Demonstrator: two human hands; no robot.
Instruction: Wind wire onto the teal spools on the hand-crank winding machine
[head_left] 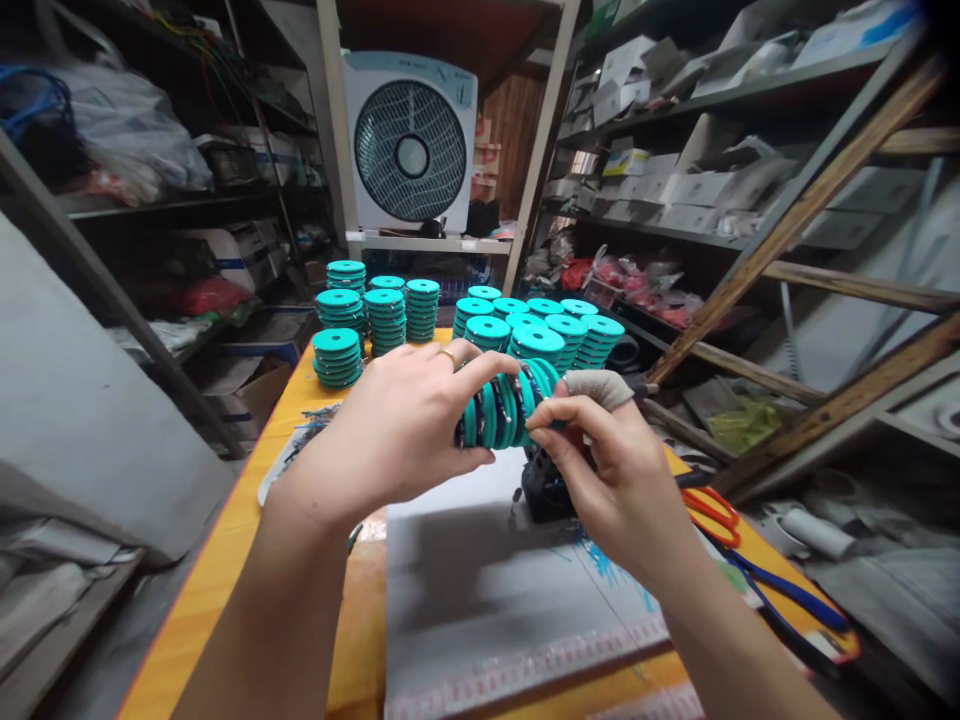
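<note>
A stack of teal foam line spools (pixel 495 412) lies on its side in the air, dark line and small pale bits showing in the grooves. My left hand (pixel 420 420), with a ring on one finger, is wrapped round the stack from the left. At its right end, my right hand (pixel 600 450) pinches thumb and forefinger together against a spool's rim; what lies between the fingertips is too small to make out. A beige wrap covers one right finger. Below the hands, a black object (pixel 546 490) stands on a white sheet (pixel 465 570).
Several teal spool stacks (pixel 337 355) stand along the back of the yellow table (pixel 202 600). Orange-handled scissors (pixel 716 515) and blue-handled pliers (pixel 795 595) lie at right, a white tray (pixel 268 482) at left. Behind are a box fan (pixel 411 150) and loaded shelves (pixel 720 90).
</note>
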